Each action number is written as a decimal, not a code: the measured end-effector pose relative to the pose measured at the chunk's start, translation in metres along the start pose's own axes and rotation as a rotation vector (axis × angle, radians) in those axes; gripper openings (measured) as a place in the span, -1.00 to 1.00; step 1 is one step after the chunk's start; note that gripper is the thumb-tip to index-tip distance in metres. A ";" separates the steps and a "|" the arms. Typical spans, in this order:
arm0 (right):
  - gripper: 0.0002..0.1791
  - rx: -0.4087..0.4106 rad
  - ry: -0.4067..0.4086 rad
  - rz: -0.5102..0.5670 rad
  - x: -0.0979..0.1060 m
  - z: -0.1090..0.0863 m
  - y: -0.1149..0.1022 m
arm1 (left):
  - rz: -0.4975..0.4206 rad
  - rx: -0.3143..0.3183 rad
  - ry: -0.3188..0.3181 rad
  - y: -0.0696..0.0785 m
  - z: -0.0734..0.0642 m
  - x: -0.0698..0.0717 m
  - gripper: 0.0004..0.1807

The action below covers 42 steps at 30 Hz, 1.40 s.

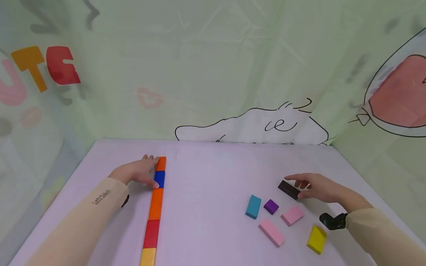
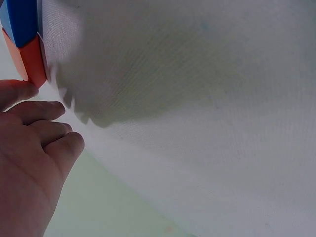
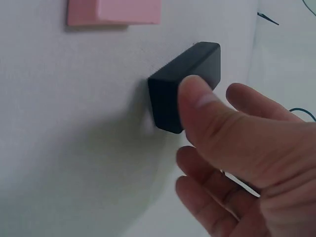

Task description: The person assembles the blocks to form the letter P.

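Observation:
A long row of coloured blocks runs along the left of the table, with an orange block [image 1: 161, 163] at its far end and a blue block [image 1: 159, 179] beside it. My left hand [image 1: 141, 172] touches this end of the row, thumb beside the blue block and a fingertip against the orange block [image 2: 33, 61] in the left wrist view. A black block [image 1: 288, 190] lies on the right. Around it my right hand [image 1: 317, 187] is spread, thumb at the near end of the black block [image 3: 170, 94] and index finger extended toward its far end.
Near my right hand lie a teal block [image 1: 253, 207], a purple block [image 1: 271, 207], two pink blocks, one smaller [image 1: 292, 216] and one longer [image 1: 271, 232], and a yellow block [image 1: 317, 239]. A printed cloth wall [image 1: 213, 74] stands behind the table.

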State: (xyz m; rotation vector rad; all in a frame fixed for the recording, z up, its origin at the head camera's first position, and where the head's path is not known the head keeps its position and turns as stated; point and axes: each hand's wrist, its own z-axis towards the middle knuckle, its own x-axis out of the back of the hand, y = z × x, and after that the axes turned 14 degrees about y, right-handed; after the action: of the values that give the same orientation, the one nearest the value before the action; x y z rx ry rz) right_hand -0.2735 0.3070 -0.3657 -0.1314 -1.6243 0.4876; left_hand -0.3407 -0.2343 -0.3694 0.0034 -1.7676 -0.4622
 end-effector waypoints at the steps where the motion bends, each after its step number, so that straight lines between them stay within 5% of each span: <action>1: -0.30 0.003 -0.015 0.007 0.000 0.000 0.000 | 0.001 0.000 0.000 0.000 -0.001 0.000 0.11; 8: -0.23 0.010 -0.071 0.042 -0.001 0.002 0.001 | 0.001 0.008 -0.004 0.001 -0.002 0.001 0.11; 22: -0.29 -0.004 -0.034 0.040 -0.005 0.001 0.002 | 0.002 0.005 0.002 0.001 0.000 0.002 0.11; 35: -0.44 -0.145 0.211 -0.112 -0.022 -0.012 -0.013 | 0.011 0.009 0.003 0.001 0.002 0.003 0.10; 42: -0.49 -0.177 0.243 -0.138 -0.023 -0.018 -0.012 | 0.002 0.017 -0.001 0.002 0.001 0.002 0.10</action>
State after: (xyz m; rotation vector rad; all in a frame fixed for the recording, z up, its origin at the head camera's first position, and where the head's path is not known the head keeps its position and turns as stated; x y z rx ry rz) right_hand -0.2503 0.2917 -0.3817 -0.2018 -1.4243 0.2123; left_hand -0.3420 -0.2328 -0.3668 0.0128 -1.7723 -0.4457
